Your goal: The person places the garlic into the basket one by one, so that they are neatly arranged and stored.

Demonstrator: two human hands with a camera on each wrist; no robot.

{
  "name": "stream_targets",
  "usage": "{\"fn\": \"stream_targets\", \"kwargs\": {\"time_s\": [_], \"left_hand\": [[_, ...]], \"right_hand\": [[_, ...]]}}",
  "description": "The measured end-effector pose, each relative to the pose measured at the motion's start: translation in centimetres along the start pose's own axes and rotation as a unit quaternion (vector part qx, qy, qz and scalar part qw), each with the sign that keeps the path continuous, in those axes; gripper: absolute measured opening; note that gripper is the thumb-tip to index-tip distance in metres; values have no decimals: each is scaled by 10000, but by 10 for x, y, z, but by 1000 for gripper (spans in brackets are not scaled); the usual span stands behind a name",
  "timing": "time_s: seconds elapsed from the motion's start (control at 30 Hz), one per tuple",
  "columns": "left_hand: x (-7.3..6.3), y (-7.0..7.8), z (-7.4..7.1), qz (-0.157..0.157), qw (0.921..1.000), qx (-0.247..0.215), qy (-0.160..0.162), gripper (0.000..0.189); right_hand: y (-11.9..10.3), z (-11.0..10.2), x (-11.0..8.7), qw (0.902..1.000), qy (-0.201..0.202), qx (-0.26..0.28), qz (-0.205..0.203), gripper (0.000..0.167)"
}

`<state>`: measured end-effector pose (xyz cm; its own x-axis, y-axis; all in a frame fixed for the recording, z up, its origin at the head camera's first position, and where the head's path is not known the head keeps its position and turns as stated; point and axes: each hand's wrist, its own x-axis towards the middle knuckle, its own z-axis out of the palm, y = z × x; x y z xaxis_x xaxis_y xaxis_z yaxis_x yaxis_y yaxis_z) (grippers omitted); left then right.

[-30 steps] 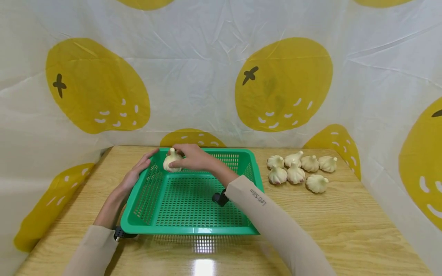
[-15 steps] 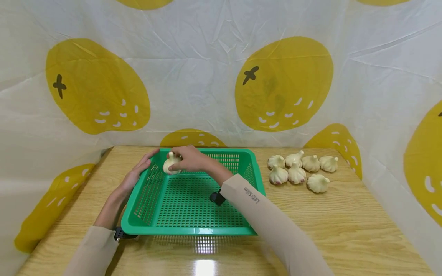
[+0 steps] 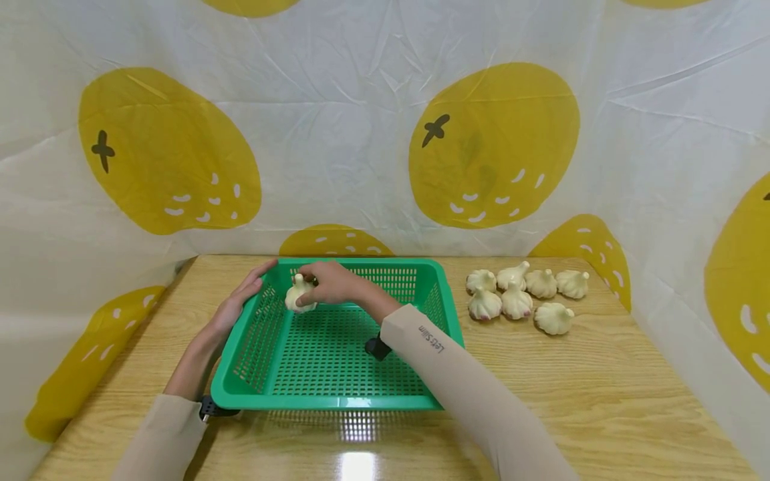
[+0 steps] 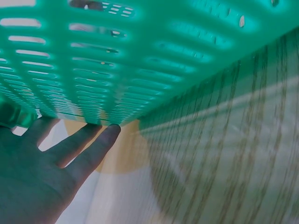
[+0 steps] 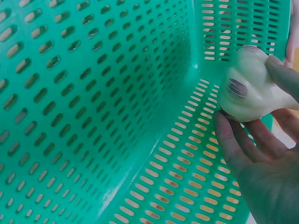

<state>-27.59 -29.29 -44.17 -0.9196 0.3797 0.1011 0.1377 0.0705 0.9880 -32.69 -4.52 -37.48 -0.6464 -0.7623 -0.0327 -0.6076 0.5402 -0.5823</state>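
Note:
A green plastic basket (image 3: 337, 401) with slotted walls stands on the wooden table. Inside its far left corner, my right hand (image 3: 334, 283) grips a pale garlic bulb (image 3: 298, 296), stem up. The right wrist view shows the same bulb (image 5: 247, 84) pinched between thumb and fingers, close to the slotted wall; whether it touches the basket floor I cannot tell. My left hand (image 3: 232, 308) rests against the outside of the left wall, near the rim. Seen from the left wrist, the fingers (image 4: 86, 144) lie straight along the slotted wall.
Several garlic bulbs (image 3: 516, 302) sit in a cluster on the table (image 3: 577, 401) to the right of the basket. A white cloth (image 3: 337, 133) printed with yellow fruit hangs behind the table and along both sides.
My right hand has lowered the garlic bulb deeper into the basket's far left corner. The left hand and the basket stay in place.

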Motion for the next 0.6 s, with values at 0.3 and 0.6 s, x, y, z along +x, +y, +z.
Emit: {"fn": "stream_targets", "kwargs": {"time_s": [0.3,0.6], "left_hand": [[0,-1,0,16,10000,3,38,58],[2,-4,-1,171,9998,-40,-7,57]], "right_hand": [[9,8,3,9999,-50,86,117,56],[12,18,6,9996,-124,-253,-49,52]]}}
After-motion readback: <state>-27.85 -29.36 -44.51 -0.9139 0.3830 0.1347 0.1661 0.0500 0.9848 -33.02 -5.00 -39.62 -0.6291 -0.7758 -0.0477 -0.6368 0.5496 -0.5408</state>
